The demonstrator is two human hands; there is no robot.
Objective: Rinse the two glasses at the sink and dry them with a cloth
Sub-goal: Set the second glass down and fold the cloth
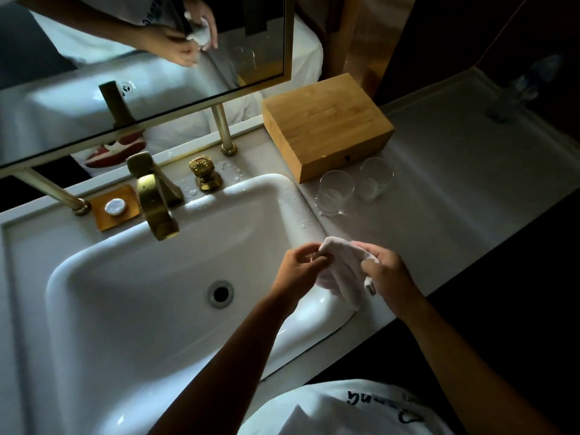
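both hands' grip clamped on white cloth; two empty glasses beyond

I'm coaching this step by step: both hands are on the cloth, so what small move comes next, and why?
Probably free the left hand and reach for the nearer glass, keeping the cloth in the right hand. Both glasses stand on the counter by the wooden box, the nearer with water droplets around its base, and neither is in hand.
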